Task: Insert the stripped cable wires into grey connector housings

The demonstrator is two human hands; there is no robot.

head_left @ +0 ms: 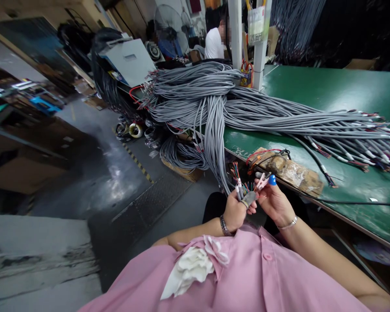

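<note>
Just in front of my body, my left hand (236, 209) is closed around the end of a grey cable (238, 190), whose thin coloured wires (235, 170) fan out above the fingers. A grey covering wraps its thumb. Close beside it on the right, my right hand (274, 201) pinches a pale pink clip (261, 182) near the wire ends. A blue cap (272, 180) sits on one of its fingertips. The two hands nearly touch.
Bundles of grey cables (273, 115) lie across the green table (328, 89), some hanging over its near edge. A tape-wrapped wooden block (287, 171) sits at that edge. Behind, a person in white (214, 43) is near a white post (235, 34).
</note>
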